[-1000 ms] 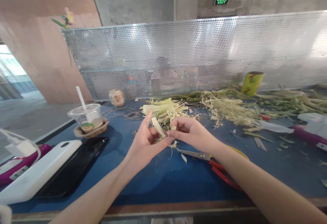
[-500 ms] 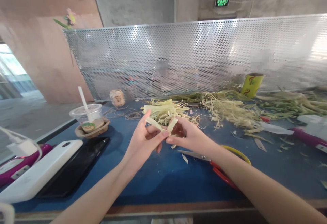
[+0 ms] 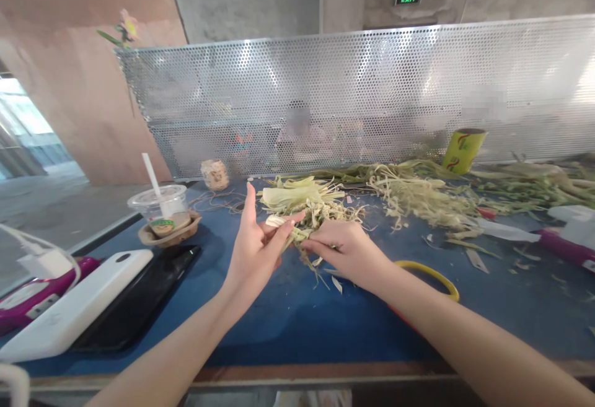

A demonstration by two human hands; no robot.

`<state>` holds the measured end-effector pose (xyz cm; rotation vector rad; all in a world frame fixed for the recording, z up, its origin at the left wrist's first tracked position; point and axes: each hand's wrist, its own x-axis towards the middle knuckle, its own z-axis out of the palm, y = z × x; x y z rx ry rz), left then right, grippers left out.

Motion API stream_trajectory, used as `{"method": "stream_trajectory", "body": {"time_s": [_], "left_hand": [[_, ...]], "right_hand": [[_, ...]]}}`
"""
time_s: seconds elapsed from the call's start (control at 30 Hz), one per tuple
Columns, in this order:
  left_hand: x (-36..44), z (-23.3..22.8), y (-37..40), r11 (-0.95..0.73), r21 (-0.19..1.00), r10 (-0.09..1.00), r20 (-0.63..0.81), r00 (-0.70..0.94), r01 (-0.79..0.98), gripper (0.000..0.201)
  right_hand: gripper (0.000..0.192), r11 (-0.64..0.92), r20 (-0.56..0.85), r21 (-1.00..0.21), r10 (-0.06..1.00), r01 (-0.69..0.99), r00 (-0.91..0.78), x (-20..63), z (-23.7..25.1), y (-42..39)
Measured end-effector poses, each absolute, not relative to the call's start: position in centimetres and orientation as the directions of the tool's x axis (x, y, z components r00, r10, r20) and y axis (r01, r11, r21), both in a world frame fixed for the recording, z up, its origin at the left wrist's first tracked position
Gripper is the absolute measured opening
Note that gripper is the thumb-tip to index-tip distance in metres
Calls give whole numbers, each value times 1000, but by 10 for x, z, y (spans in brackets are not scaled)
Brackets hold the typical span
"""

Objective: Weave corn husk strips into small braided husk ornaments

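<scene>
Pale corn husk strips [image 3: 300,233] are held between both hands over the blue tabletop, with frayed ends hanging beneath. My left hand [image 3: 260,240] pinches them between thumb and fingers, its index finger raised; a folded pale end shows there. Closed around the other side of the strips is my right hand [image 3: 341,246], knuckles up, its grip partly hidden. Just behind the hands lies a bundle of pale husks [image 3: 302,196]. Scissors [image 3: 432,271] lie under my right forearm, which covers most of them except a yellow handle loop.
Shredded husks [image 3: 413,199] spread along the back right, near a yellow cardboard tube [image 3: 465,150]. To the left are a plastic cup [image 3: 160,209] with a straw, a black phone [image 3: 139,298], a white power bank [image 3: 79,308] and a purple power strip [image 3: 28,298]. A perforated metal screen [image 3: 325,97] borders the back.
The two strips that stood in a V are now gathered between the hands, with frayed ends visible. My right hand has turned knuckles up, and my left index finger points higher.
</scene>
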<state>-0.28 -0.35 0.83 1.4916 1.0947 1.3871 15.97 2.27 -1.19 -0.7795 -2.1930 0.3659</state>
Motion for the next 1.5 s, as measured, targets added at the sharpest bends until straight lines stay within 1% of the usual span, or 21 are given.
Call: {"method": "stream_trajectory", "body": {"time_s": [0.1,0.2,0.27,0.33,0.4,0.47,0.53,0.6,0.67,0.73,0.83,0.93,1.0,1.07,1.17,1.23,1.3,1.37,1.5], "left_hand": [[-9,6,3,-327,944,945,328,-13,46,96],[-15,4,10,-375,927,926,374,-53,-5,94],[-16,5,12,-387,922,922,386,-36,-20,92],[-15,6,11,-374,927,927,374,0,-22,91],[-13,8,8,-344,939,938,345,40,-29,91],[-11,8,5,-332,942,939,335,75,-52,89],[-10,8,3,-343,937,932,348,102,-67,85],[-8,8,1,-352,934,926,357,121,-58,84],[-7,9,-1,-338,941,931,339,139,-27,85],[-6,10,-2,-336,942,933,333,138,0,88],[-5,10,-3,-365,931,926,360,113,17,87],[-6,9,-1,-403,915,915,401,49,31,84],[-7,8,1,-419,907,908,418,18,37,84],[-6,7,1,-398,917,917,397,47,32,91],[-4,7,0,-302,953,942,298,155,4,112],[-3,6,0,-253,967,949,252,188,-18,120],[-3,6,1,-242,970,954,245,171,-34,123],[-4,7,2,-233,972,959,236,156,-40,126],[-3,8,-2,-143,990,973,142,181,-8,130]], "right_hand": [[33,800,593,-445,600,403,-537,161,-14,25],[33,797,583,-459,604,393,-544,163,-13,27],[35,801,580,-451,598,394,-553,163,-11,27],[32,805,591,-444,594,394,-546,163,-9,26],[21,775,573,-499,630,387,-524,162,-7,25],[18,718,508,-596,684,359,-523,161,-8,24],[22,678,454,-673,694,294,-559,159,-10,23],[26,660,467,-725,680,195,-565,156,-13,23],[30,622,486,-775,697,108,-527,153,-16,24],[31,563,467,-823,743,71,-480,151,-17,24],[30,494,438,-869,795,29,-421,150,-17,23],[27,475,445,-880,806,-20,-391,149,-17,24],[28,453,427,-891,819,-23,-383,149,-17,24],[28,398,382,-917,852,-29,-359,149,-17,25],[28,314,324,-946,890,-83,-322,149,-15,26],[28,273,298,-954,886,-120,-354,149,-14,26],[29,243,275,-961,870,-131,-409,150,-14,27],[30,234,258,-966,862,-107,-437,151,-15,27],[26,294,294,-954,881,-58,-372,154,-15,28]]}}
